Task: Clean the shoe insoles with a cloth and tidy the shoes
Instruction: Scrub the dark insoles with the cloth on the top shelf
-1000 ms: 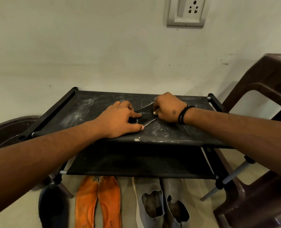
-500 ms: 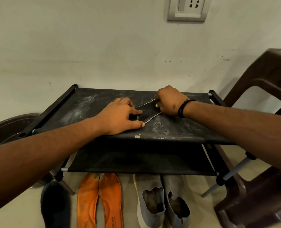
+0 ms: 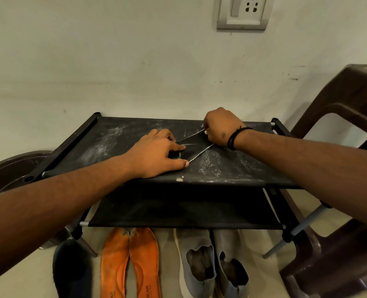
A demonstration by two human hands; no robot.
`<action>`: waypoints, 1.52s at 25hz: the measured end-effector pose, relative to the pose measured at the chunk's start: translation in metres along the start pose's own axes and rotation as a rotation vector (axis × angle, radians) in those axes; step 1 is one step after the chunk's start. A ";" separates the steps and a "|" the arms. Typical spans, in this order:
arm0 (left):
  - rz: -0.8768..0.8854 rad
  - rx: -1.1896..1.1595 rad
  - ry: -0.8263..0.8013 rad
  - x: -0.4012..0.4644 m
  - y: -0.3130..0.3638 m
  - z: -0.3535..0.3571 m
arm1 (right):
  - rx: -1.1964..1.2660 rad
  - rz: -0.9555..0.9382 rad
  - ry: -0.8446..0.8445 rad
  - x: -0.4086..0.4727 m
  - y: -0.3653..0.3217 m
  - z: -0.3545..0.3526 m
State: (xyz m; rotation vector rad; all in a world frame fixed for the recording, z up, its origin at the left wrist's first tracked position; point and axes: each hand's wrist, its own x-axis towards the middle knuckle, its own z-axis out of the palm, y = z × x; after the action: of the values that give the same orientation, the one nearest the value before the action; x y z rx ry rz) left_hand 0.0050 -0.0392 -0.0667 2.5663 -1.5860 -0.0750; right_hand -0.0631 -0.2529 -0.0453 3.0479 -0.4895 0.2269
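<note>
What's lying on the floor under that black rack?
Under the rack, a pair of orange insoles and two grey shoes lie side by side, with a dark shoe further left. Their toe ends are hidden beneath the lower shelf.
</note>
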 end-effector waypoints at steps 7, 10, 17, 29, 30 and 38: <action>0.008 -0.012 0.006 -0.002 0.001 0.001 | 0.212 -0.102 -0.251 -0.004 0.000 -0.016; 0.010 -0.015 0.011 0.000 0.000 0.002 | 0.095 0.078 -0.072 0.008 0.012 -0.012; 0.003 -0.019 0.010 -0.002 -0.001 0.001 | 0.392 -0.052 -0.129 -0.011 -0.019 -0.002; 0.004 -0.012 0.001 -0.003 0.000 0.001 | 0.410 -0.050 -0.168 -0.017 -0.020 0.005; 0.007 -0.014 0.001 -0.003 0.000 0.001 | 0.442 -0.100 -0.256 -0.020 -0.022 -0.002; 0.004 -0.017 0.003 -0.001 -0.001 0.001 | 0.095 0.060 -0.006 -0.006 -0.013 0.008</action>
State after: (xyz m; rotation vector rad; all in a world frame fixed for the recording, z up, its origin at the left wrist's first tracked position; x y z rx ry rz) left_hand 0.0049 -0.0379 -0.0680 2.5499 -1.5822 -0.0843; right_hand -0.0637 -0.2387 -0.0544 3.1291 -0.5877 0.2509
